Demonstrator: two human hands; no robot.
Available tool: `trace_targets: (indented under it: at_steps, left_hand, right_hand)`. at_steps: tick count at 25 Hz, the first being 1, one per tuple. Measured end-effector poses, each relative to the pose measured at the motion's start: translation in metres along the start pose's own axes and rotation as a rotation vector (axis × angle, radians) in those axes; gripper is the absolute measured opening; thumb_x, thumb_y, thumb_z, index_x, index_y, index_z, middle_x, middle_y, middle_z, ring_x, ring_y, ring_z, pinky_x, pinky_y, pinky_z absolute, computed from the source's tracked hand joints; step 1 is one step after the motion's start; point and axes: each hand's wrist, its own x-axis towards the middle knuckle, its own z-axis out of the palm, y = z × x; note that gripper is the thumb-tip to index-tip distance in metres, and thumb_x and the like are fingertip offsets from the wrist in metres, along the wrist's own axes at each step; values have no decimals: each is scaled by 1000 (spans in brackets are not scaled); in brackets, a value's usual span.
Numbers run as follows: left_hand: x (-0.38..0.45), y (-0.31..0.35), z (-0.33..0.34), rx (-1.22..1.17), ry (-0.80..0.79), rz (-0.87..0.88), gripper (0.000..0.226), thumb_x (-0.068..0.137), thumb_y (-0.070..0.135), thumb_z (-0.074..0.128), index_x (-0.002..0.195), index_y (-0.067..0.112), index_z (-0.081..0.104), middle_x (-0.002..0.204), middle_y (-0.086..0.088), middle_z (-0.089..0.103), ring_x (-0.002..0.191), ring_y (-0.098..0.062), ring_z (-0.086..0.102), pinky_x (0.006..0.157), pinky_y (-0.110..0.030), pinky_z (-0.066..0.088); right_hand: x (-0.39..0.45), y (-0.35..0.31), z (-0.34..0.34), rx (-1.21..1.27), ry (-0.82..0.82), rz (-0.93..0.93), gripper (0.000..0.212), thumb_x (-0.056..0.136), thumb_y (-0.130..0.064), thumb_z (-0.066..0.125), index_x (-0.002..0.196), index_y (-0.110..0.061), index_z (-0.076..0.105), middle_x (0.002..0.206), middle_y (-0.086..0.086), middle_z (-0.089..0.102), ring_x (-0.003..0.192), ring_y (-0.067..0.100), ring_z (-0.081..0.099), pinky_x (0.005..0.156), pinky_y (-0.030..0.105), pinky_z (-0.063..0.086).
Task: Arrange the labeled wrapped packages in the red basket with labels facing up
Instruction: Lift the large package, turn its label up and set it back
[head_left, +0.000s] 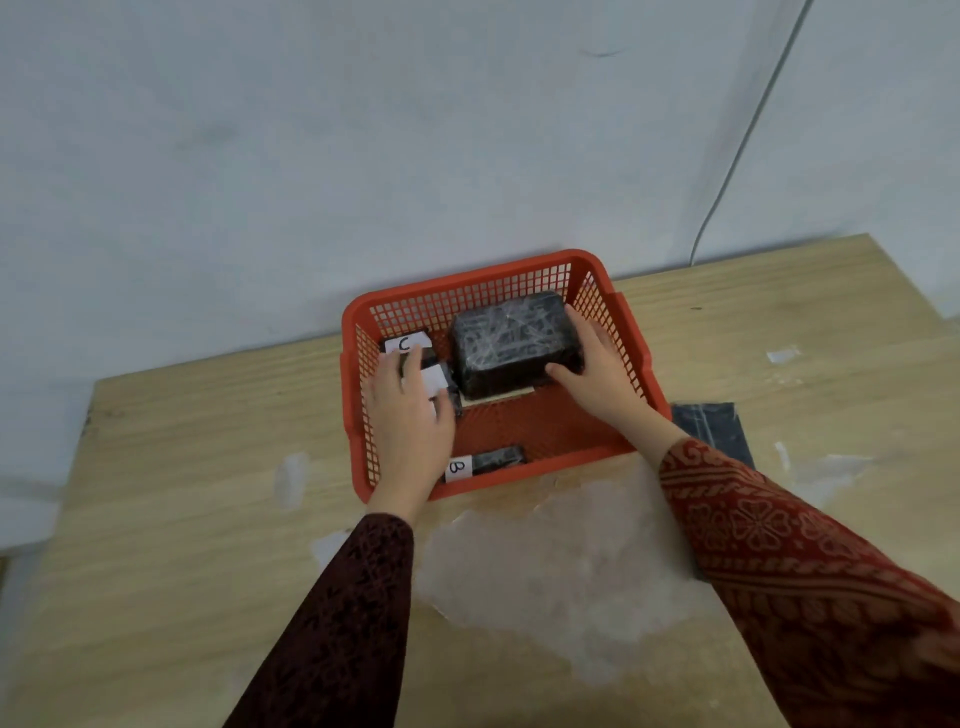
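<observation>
A red mesh basket (631, 332) stands on the wooden table against the wall. Inside at the back right lies a large black wrapped package (511, 340), no label showing on its top; my right hand (602, 364) grips its right and near sides. At the back left a small package with a white label marked C (408, 343) faces up. Just nearer lies another small package with a white label (435, 380), and my left hand (410, 415) rests on it, hiding most of it. A slim package labelled B (485, 462) lies by the near wall.
A dark flat sheet (714, 428) lies on the table right of the basket. Patches of clear film and tape (571, 561) are stuck to the tabletop in front. A thin cable (737, 156) runs down the wall at the right.
</observation>
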Motion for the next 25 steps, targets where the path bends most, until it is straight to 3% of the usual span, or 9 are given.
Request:
trace_targets:
  at_steps: [3,6,8,11,15,18,22,25]
  left_hand:
    - [28,19,25,-170,-344,-129,67,97,36,44,152,16,10,160,-13,10,147,-27,3,119,-44,11]
    - [46,37,42,-63,-594,-220,75,98,45,37,152,19,-7,160,-13,-7,147,-28,-9,119,-45,2]
    - [51,46,39,-188,-566,-263,73,98,41,40,152,20,-4,160,-12,-5,147,-29,0,119,-42,9]
    - [46,54,18,-376,-404,-280,70,96,34,48,152,15,10,160,-8,12,146,-24,14,116,-35,19]
    - [29,70,-32,-512,-183,-249,56,93,32,54,144,17,37,148,-3,40,135,-19,37,107,-32,32]
    - [6,68,-69,-615,-97,-169,52,89,42,57,138,26,47,143,6,46,131,-12,41,108,-29,32]
    - [-24,67,-98,-795,-125,-144,78,70,60,67,139,29,46,141,7,50,128,-8,46,109,-37,38]
    - [-44,72,-105,-920,-139,-139,68,74,33,74,136,22,48,125,4,62,110,0,60,96,-29,50]
  right_hand:
    - [12,1,3,60,-83,43,90,85,-25,69,151,-22,10,158,5,21,144,23,23,115,34,22]
    - [18,7,6,65,-178,58,98,82,-28,72,152,-20,4,162,4,10,148,21,13,120,39,17]
    - [16,6,1,40,-158,33,99,79,-27,75,152,-22,9,161,6,14,147,24,17,120,43,20]
    - [2,-7,-14,-159,-108,-108,101,73,-27,79,150,-32,15,159,8,19,143,36,21,116,54,22]
    - [-27,-46,-50,-385,75,-390,85,73,-19,77,143,-31,31,138,14,40,119,36,41,96,51,46]
    - [-45,-71,-81,-250,-37,-428,80,70,-34,80,138,-26,39,120,12,44,108,27,48,95,39,46]
    - [-75,-94,-102,-137,-83,-468,59,74,-47,73,120,-18,51,113,2,53,103,16,53,91,33,48]
    - [-95,-106,-106,198,-154,-339,39,82,-41,68,114,-23,54,109,-4,65,100,11,63,90,38,54]
